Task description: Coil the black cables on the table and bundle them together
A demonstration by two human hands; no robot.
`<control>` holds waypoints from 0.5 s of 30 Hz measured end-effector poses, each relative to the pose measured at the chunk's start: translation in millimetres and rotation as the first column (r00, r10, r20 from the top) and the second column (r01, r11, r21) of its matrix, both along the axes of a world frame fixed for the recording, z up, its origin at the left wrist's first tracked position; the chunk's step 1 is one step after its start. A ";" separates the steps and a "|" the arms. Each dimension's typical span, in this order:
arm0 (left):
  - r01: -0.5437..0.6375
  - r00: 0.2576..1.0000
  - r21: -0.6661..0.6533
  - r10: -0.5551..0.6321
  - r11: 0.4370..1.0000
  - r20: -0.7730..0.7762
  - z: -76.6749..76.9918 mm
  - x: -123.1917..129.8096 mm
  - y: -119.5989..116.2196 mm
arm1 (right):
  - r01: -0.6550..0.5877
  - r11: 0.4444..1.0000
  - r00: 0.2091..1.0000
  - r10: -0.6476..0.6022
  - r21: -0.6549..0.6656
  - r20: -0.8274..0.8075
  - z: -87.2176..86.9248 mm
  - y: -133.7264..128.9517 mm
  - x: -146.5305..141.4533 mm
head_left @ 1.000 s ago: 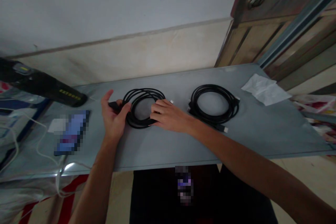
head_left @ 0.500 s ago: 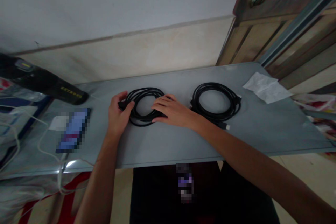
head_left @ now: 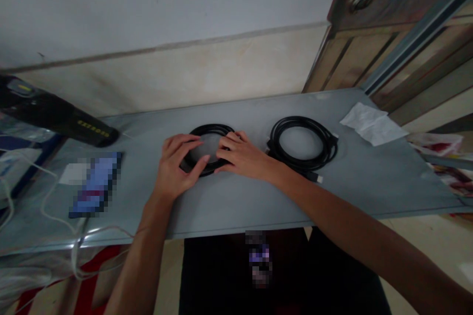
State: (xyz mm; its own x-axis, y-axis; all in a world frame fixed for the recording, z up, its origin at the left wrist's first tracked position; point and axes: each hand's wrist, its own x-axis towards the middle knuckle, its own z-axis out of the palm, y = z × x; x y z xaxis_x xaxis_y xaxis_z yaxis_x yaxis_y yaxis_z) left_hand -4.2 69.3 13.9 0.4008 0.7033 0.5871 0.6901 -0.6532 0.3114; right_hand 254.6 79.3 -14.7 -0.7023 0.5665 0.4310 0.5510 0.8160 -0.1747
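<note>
A coil of black cable point(head_left: 212, 129) lies on the grey table point(head_left: 236, 206) between my two hands. My left hand point(head_left: 179, 160) curves around the coil's left side, thumb apart from the fingers, which reach over its loops. On the right side of the same coil, my right hand point(head_left: 238, 155) has its fingers bent around the loops. A second coil of black cable point(head_left: 295, 162) rests to the right, beyond my right wrist, with a connector point(head_left: 316, 177) sticking out at its lower edge.
At the left are a black cylindrical device point(head_left: 59, 115), a blurred-out phone point(head_left: 96, 184) and white cables point(head_left: 55, 214). A crumpled white paper point(head_left: 373, 124) lies at the right. The wall point(head_left: 185, 78) runs behind the table.
My left hand has moved slightly right and spread from its pinch on the dark cable end to around the coil. The coil's left loops look more gathered. My right hand has barely moved.
</note>
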 end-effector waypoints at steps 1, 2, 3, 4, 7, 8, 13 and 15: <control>0.038 0.999 -0.019 -0.038 0.999 -0.025 -0.6 1.8 -1.8 | 0.004 1.000 1.000 -0.004 0.000 -0.001 0.4 -0.2 0.4; 0.066 0.997 -0.040 -0.068 0.997 -0.047 -1.8 3.0 -2.9 | 0.010 1.000 1.000 -0.010 -0.005 -0.003 0.6 -0.1 0.8; 0.086 0.994 -0.056 -0.089 0.995 -0.065 -3.3 3.6 -3.3 | 0.016 1.000 1.000 -0.016 -0.014 -0.007 0.7 0.0 1.1; 0.097 0.992 -0.066 -0.102 0.993 -0.076 -5.0 3.8 -3.2 | 0.023 0.999 1.000 -0.023 -0.024 -0.014 0.5 0.4 1.4; 0.104 0.990 -0.065 -0.110 0.992 -0.087 -9.2 2.8 -0.7 | 0.037 0.998 0.998 -0.040 -0.056 -0.057 -0.9 1.7 1.5; 0.099 0.991 -0.061 -0.105 0.993 -0.088 -10.2 2.3 0.4 | 0.034 0.997 0.996 -0.040 -0.064 -0.081 -1.4 2.0 1.3; 0.067 0.995 -0.057 -0.071 0.996 -0.069 -13.0 -0.1 4.4 | 0.030 0.995 0.977 -0.049 -0.094 -0.206 -0.6 1.5 -0.8; 0.057 0.997 -0.055 -0.060 0.997 -0.053 -14.0 -0.8 5.0 | 0.053 0.994 0.975 -0.072 -0.097 -0.211 3.7 -0.4 -0.6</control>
State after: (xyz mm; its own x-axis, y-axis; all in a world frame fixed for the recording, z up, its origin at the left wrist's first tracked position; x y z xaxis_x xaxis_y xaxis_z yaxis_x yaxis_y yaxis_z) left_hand -5.0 74.3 -0.1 0.4729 0.7074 0.5253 0.6681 -0.6766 0.3097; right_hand 254.0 78.9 -11.0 -0.5615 0.6497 0.5125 0.5425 0.7567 -0.3648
